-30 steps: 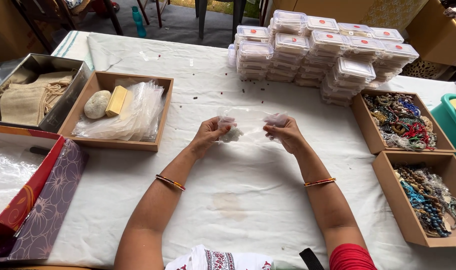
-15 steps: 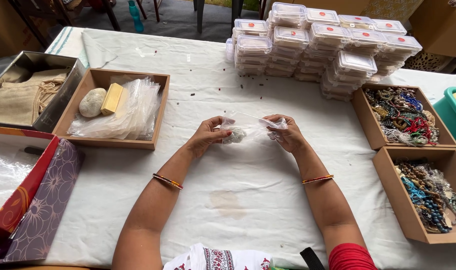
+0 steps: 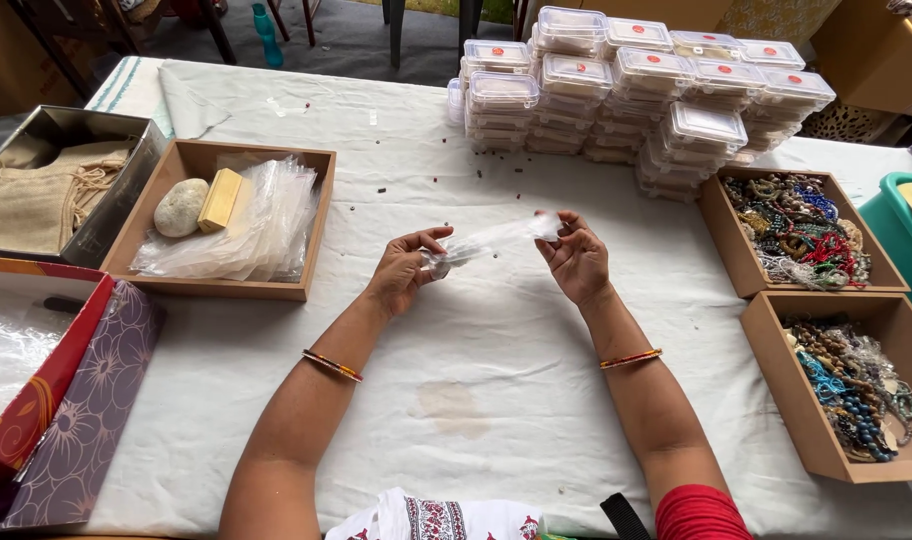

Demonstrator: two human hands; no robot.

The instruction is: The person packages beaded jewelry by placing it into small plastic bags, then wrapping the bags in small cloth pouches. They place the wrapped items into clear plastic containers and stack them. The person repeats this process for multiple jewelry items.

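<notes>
Pouch (image 3: 491,240): clear, thin plastic, limp, likely slippery | my left hand (image 3: 404,272) pinches near end, right hand (image 3: 574,258) far end | best gripped at edges.

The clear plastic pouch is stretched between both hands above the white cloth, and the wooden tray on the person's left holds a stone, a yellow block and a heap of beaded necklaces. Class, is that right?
Not quite. In the head view the wooden tray holds a stone, a yellow block and a heap of clear plastic bags, not necklaces. The clear plastic pouch is indeed stretched between the left hand and right hand above the white cloth.
</notes>
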